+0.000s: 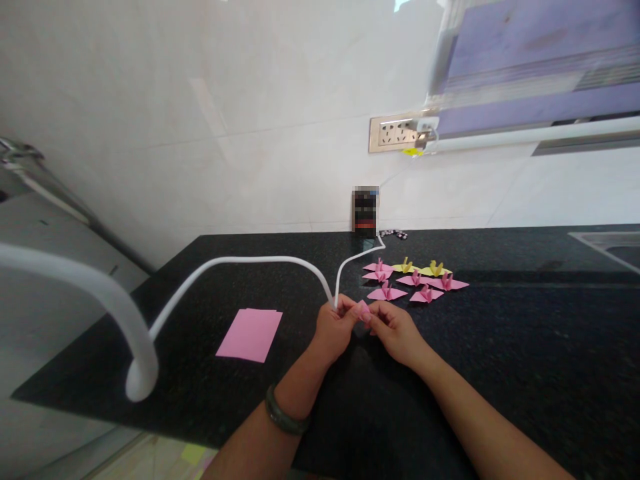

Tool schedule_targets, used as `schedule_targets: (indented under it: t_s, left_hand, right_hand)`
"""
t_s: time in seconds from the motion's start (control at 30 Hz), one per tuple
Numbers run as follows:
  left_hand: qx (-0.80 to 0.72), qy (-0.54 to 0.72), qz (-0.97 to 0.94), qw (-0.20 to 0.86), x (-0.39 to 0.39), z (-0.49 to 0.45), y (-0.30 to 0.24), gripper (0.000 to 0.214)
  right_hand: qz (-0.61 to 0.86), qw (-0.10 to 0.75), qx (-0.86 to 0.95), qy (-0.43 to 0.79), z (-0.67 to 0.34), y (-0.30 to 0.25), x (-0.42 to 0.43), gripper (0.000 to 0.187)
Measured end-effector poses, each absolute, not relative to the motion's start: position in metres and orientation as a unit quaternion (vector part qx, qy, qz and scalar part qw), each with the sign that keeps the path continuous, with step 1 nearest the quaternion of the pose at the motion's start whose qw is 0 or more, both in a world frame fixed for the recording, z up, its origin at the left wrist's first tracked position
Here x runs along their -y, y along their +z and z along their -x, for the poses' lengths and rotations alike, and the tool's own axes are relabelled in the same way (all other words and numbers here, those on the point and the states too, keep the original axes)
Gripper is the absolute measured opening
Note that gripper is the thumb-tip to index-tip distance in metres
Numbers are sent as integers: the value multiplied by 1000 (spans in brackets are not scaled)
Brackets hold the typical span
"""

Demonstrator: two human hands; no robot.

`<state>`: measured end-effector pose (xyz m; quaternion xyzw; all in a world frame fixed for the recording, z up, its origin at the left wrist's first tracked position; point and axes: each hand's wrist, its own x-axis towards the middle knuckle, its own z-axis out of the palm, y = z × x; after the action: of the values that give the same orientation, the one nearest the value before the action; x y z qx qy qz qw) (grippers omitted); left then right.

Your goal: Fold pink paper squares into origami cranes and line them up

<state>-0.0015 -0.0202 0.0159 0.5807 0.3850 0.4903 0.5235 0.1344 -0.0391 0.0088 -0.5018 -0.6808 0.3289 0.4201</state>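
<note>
Between both hands, just over the dark counter, is a small folded piece of pink paper [363, 311]. My left hand [336, 328] pinches it from the left with thumb and finger, and a bangle [286, 412] circles that wrist. From the right, my right hand [399, 331] pinches the same paper; its fingertips are partly hidden. Several pink paper cranes [386, 292] stand in loose rows beyond my right hand, with two yellow paper cranes [435, 269] among them at the back. A pink stack of square paper [250, 335] lies flat to the left.
A white cable [257, 259] arches over the counter [525, 373] close to my left hand. Against the wall leans a phone-like device [365, 211], blurred out, with a beaded strand [395, 234] beside it. A wall socket [397, 133] holds a plug. A sink edge [607, 250] shows at far right.
</note>
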Motion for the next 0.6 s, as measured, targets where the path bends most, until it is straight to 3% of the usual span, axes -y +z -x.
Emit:
schedule_targets:
  t_s: [0.33, 0.6]
  left_hand:
    - [-431, 470, -608, 473, 19, 4, 10, 22]
    - [-414, 516, -556, 503, 23, 1, 20, 21]
  right_hand:
    - [500, 418, 705, 279, -134, 17, 41, 23]
    - [507, 407, 715, 256, -133, 13, 41, 31]
